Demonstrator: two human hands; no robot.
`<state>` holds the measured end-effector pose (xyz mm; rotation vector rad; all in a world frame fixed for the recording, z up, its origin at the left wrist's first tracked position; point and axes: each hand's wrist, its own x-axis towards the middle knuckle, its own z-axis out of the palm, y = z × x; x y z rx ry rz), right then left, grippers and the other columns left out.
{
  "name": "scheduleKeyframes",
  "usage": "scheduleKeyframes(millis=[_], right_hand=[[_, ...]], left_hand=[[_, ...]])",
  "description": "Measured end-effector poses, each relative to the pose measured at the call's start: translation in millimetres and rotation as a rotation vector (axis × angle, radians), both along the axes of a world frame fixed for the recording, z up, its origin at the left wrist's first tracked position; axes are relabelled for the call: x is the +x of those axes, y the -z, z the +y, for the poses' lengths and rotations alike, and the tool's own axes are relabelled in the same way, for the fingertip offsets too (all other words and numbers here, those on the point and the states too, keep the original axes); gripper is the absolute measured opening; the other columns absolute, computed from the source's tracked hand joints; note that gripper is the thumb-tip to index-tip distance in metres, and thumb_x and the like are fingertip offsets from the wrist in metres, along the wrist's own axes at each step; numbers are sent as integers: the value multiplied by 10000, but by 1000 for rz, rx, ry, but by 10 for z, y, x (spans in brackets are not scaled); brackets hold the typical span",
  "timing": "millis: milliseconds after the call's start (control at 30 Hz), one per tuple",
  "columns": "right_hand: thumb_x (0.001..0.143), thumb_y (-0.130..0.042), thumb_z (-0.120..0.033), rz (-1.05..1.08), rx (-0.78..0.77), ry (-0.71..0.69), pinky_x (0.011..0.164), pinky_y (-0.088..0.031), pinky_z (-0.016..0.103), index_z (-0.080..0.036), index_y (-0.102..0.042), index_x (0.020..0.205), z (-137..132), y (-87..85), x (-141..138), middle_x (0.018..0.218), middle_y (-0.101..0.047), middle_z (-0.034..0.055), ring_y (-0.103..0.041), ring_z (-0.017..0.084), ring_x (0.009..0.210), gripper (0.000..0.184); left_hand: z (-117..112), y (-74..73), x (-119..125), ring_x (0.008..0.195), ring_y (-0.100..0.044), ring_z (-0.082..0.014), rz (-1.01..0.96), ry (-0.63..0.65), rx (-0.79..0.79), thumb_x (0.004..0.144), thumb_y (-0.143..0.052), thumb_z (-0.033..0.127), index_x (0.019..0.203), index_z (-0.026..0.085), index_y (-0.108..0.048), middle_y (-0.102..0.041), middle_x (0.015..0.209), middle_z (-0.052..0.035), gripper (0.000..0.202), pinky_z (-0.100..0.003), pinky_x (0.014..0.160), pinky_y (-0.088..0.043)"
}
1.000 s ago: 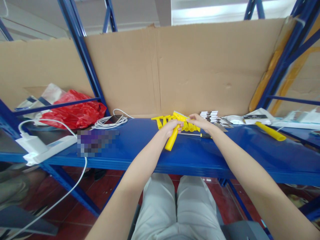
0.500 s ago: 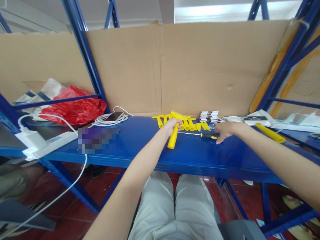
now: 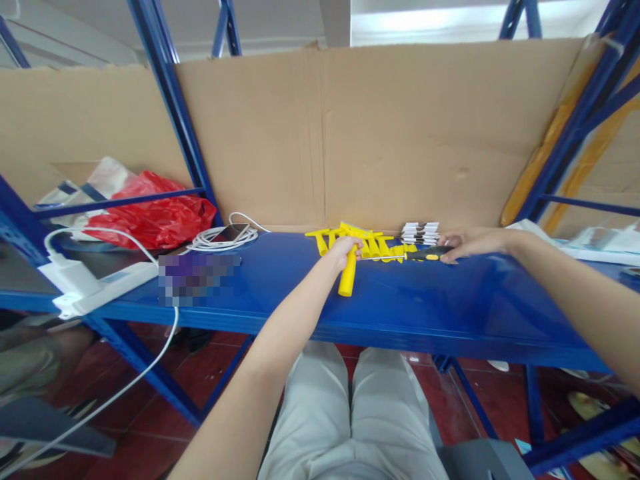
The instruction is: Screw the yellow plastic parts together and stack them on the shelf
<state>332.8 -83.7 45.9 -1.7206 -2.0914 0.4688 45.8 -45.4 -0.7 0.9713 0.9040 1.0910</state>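
Note:
My left hand point(image 3: 344, 252) is closed around a yellow plastic handle point(image 3: 347, 281), whose thick tubular end points toward me. In my right hand point(image 3: 456, 242) is the butt end of a screwdriver point(image 3: 426, 254) with a black and yellow grip, gripped by the fingers. Its thin shaft runs left, and the tip reaches the yellow handle at my left fingers. Whether the tip is in a screw there is too small to tell. Behind my left hand, several similar yellow handles point(image 3: 321, 243) lie in a row on the blue shelf point(image 3: 395, 313).
A stack of white and dark packets point(image 3: 419, 233) stands against the cardboard back panel point(image 3: 400, 147). To the left lie a coiled white cable point(image 3: 220, 239), a blurred-out object point(image 3: 195, 280), a white power strip point(image 3: 117, 280) and a red plastic bag point(image 3: 160, 210).
My right hand has moved slightly right and away from me, and the screwdriver's grip has shifted with it. My left hand and the yellow handle stay nearly in place.

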Motion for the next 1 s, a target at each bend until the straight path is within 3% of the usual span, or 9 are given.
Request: scheduleKeyframes(millis=[100, 200, 333, 500, 700, 867, 1000], right_hand=[[659, -762, -114, 470, -138, 37, 614, -485, 280, -184, -600, 882, -75, -135, 0, 796, -711, 98, -662, 198, 688, 284], [833, -578, -95, 802, 18, 127, 542, -457, 270, -168, -554, 841, -75, -167, -98, 722, -679, 105, -591, 145, 529, 77], [893, -509, -130, 1003, 289, 274, 400, -291, 243, -190, -479, 794, 76, -126, -341, 570, -551, 11, -413, 91, 384, 120], [880, -516, -257, 1158, 417, 494, 384, -242, 246, -225, -434, 785, 361, 0, -448, 522, -369, -61, -344, 97, 393, 129], [844, -552, -521, 1005, 440, 545, 394, -299, 268, -235, -486, 859, 502, 293, -203, 501, -364, -60, -380, 135, 398, 294], [925, -440, -354, 1097, 423, 693, 390, -266, 253, -245, -429, 826, 317, 244, -257, 472, -372, -55, -358, 129, 384, 147], [931, -371, -232, 1202, 529, 732, 402, -279, 257, -247, -391, 780, 214, 156, -344, 476, -341, -51, -350, 123, 418, 153]], left_hand=[[10, 9, 1, 340, -305, -41, 0, -23, 1, 745, -463, -38, 680, 180, -429, -421, 474, 66, 230, -161, 374, -261], [27, 26, 3, 336, -313, -37, -16, -23, -1, 772, -448, -27, 679, 180, -427, -426, 472, 61, 228, -151, 372, -258], [42, 37, -5, 338, -313, -43, -17, -20, -42, 762, -467, -20, 674, 185, -424, -423, 477, 62, 227, -155, 369, -267], [35, 31, -19, 347, -321, -41, -14, -41, -26, 740, -497, -31, 685, 180, -433, -420, 495, 68, 227, -155, 372, -272], [26, 19, -16, 346, -318, -51, -3, -31, -42, 736, -493, -28, 695, 186, -429, -408, 487, 69, 227, -163, 364, -272], [34, 19, -39, 342, -319, -48, 8, -36, -66, 753, -464, -24, 718, 188, -426, -409, 478, 71, 218, -154, 368, -277], [47, 18, -68, 336, -315, -47, 34, -42, -96, 747, -479, -21, 731, 190, -425, -407, 472, 78, 218, -155, 360, -274]])
